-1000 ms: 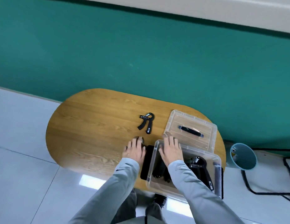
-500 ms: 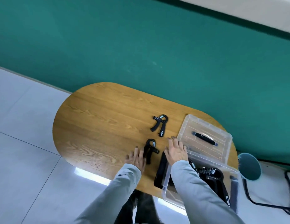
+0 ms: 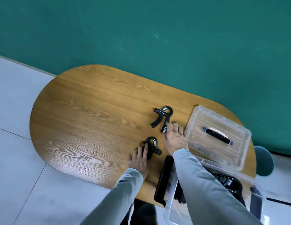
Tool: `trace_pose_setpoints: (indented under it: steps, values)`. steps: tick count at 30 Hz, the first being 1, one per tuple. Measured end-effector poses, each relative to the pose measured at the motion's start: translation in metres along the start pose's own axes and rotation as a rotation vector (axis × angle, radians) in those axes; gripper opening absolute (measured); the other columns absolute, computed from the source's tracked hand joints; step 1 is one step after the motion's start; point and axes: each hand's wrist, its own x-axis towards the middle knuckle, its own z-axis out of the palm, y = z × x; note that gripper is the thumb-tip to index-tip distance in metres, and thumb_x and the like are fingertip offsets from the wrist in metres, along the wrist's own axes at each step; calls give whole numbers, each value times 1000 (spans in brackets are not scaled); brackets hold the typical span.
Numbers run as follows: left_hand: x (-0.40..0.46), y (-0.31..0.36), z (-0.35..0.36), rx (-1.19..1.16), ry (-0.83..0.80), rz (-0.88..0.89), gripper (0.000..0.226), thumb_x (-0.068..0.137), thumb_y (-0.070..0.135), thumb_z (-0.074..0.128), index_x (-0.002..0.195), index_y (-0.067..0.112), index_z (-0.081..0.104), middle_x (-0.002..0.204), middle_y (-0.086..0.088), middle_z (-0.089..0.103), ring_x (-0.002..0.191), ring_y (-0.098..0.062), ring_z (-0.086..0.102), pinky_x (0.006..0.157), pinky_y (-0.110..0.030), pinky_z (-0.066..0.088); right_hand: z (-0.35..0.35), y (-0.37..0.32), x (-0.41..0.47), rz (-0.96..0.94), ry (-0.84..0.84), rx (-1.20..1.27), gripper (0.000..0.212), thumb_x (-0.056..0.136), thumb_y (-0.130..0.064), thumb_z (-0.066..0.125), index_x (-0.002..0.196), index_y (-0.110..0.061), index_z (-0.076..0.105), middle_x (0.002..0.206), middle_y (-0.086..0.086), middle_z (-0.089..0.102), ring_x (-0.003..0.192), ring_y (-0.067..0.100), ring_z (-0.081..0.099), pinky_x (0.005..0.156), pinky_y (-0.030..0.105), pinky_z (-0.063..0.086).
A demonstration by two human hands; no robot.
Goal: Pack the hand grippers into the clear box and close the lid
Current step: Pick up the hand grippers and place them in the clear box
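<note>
Head view: both hands, left (image 3: 140, 157) and right (image 3: 174, 139), each grip 1 hand gripper.

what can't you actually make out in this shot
- Clear box, head view: its near end is cut off by the bottom edge, and the right sleeve covers much of the inside, so the count of grippers packed is unknown.
- Near hand gripper: the left hand covers its handles.
- Far hand gripper: the label by the right hand is too small to read.
- Lid: its latches are blurred.
</note>
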Motion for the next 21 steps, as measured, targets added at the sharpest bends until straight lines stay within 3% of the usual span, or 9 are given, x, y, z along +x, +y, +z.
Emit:
trace_pose_setpoints:
  steps: [3, 5, 7, 9, 11, 13, 15, 18, 21]
  values:
    - [5, 3, 21, -24, 20, 0, 90, 92, 45, 52, 157, 17, -3, 163, -12, 13, 137, -33, 33, 103, -46, 35, 7, -2, 32, -16, -11, -32, 51, 98, -37, 41, 143, -15, 30, 144, 12, 37, 121, 35, 44, 97, 46, 40]
    - [7, 3, 28, -70, 30, 15, 101, 78, 42, 68, 157, 13, 13, 159, -17, 27, 129, -36, 45, 96, -49, 44, 14, -2, 48, -9, -28, -19, 52, 96, -39, 41, 142, -16, 30, 143, 12, 38, 121, 35, 43, 96, 47, 42]
    - [12, 7, 33, -101, 12, 36, 103, 69, 32, 76, 154, 13, 21, 153, -17, 39, 119, -37, 53, 87, -48, 50, 24, -2, 61, 12, -70, -3, 55, 97, -41, 39, 145, -17, 26, 146, 14, 36, 125, 35, 41, 100, 49, 40]
    - [19, 13, 35, -159, 12, 33, 104, 71, 16, 73, 156, 18, 13, 153, -16, 39, 116, -35, 53, 83, -47, 50, 32, -3, 69, 31, -106, -1, 58, 98, -44, 36, 149, -20, 20, 150, 14, 33, 128, 37, 39, 102, 49, 39]
    - [27, 18, 35, -211, 19, 20, 108, 72, 14, 76, 157, 23, 10, 156, -16, 34, 114, -33, 51, 81, -48, 49, 38, -6, 74, 68, -136, 30, 64, 99, -49, 33, 153, -24, 8, 160, 14, 17, 135, 42, 33, 107, 52, 35]
    - [33, 18, 37, -213, 14, 1, 109, 71, 20, 81, 157, 24, 13, 157, -16, 31, 110, -33, 51, 77, -47, 48, 46, -11, 78, 101, -150, 76, 71, 100, -55, 29, 155, -30, -8, 164, 9, -9, 144, 47, 18, 112, 56, 26]
    - [34, 15, 37, -194, 8, 22, 102, 74, 15, 76, 157, 23, 17, 158, -18, 29, 102, -32, 53, 73, -46, 48, 55, -17, 82, 113, -110, 96, 76, 98, -59, 29, 152, -34, -18, 161, 7, -22, 146, 48, 8, 112, 58, 26]
    - [34, 6, 37, -136, 56, 56, 83, 77, -3, 36, 155, 22, 24, 157, -20, 29, 89, -31, 56, 67, -46, 48, 69, -24, 93, 125, -82, 128, 79, 96, -63, 30, 148, -42, -25, 159, 7, -28, 146, 50, 1, 110, 61, 28]
    - [34, 0, 37, -81, 83, 71, 81, 78, 0, 20, 156, 22, 23, 158, -19, 29, 86, -31, 55, 67, -46, 50, 76, -29, 103, 155, -79, 141, 80, 95, -66, 30, 145, -45, -29, 159, 9, -30, 144, 53, 3, 110, 61, 28]
